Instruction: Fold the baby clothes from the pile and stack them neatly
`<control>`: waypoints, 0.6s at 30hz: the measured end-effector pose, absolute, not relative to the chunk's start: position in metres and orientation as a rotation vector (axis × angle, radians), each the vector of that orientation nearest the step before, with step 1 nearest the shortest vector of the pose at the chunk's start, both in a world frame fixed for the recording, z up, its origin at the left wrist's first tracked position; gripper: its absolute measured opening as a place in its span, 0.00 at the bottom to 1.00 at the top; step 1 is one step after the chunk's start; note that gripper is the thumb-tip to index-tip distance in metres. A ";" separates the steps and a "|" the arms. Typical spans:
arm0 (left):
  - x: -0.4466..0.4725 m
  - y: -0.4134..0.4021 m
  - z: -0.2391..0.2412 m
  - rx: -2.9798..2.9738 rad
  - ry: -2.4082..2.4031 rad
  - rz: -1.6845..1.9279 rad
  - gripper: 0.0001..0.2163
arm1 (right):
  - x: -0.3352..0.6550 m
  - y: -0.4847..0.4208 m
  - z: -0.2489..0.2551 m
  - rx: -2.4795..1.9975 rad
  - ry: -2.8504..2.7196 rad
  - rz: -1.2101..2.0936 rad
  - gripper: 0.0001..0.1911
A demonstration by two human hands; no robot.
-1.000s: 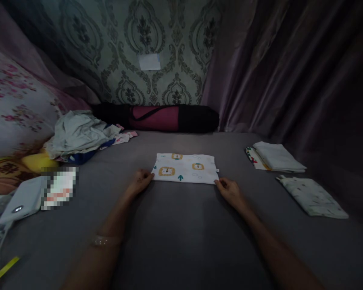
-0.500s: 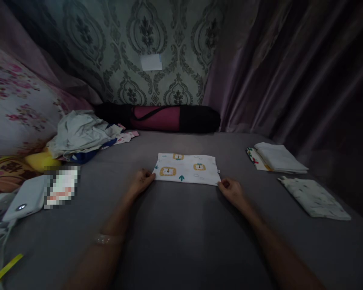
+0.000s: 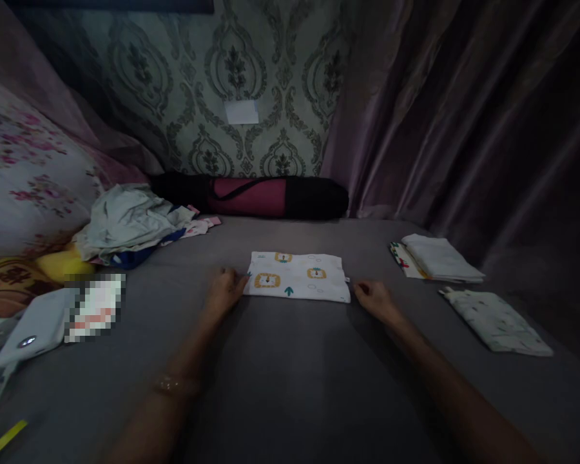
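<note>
A folded white cloth (image 3: 297, 270) printed with orange lion faces and green leaves lies flat on the grey bed sheet. My left hand (image 3: 226, 291) is at its left edge, thumb and curled fingertips closed on the fabric there. Just off the right edge, beside a small white tag, is my right hand (image 3: 376, 301). Its fingers are loosely bent, with a small gap between thumb and forefinger and nothing seen in them. A clear bracelet (image 3: 168, 385) circles my left wrist.
Folded white cloths (image 3: 447, 258) and a folded patterned cloth (image 3: 500, 321) lie at right. At left are a crumpled clothes pile (image 3: 133, 216), a white power bank (image 3: 38, 325) with a cable, and a yellow strip (image 3: 4, 441). A black-and-pink bag (image 3: 251, 196) lies along the wall.
My right hand has let go of the cloth's near right corner and moved slightly away. My left hand has shifted up along the left edge. The camera view has tilted up slightly.
</note>
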State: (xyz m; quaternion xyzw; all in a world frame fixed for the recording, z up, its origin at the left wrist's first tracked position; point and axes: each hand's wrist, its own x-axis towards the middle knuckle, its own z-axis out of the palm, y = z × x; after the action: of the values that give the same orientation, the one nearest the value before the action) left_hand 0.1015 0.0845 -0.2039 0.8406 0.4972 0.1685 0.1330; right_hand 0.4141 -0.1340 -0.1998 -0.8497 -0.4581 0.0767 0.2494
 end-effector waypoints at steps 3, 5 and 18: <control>0.130 0.074 -0.200 2.677 1.215 0.621 0.13 | 0.397 -0.109 -0.194 -2.182 -1.334 -0.053 0.18; 0.158 0.065 -0.198 2.743 1.030 0.595 0.11 | 0.377 -0.086 -0.195 -2.057 -1.529 -0.056 0.20; 0.218 0.058 -0.216 2.780 1.158 0.285 0.21 | 0.318 -0.012 -0.214 -2.170 -1.863 0.120 0.28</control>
State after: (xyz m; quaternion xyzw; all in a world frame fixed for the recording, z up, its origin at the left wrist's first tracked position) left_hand 0.2180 0.0583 -0.2158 0.9174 0.3823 0.0941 0.0582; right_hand 0.3184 -0.0125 -0.2143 -0.7507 -0.6445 0.0416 0.1392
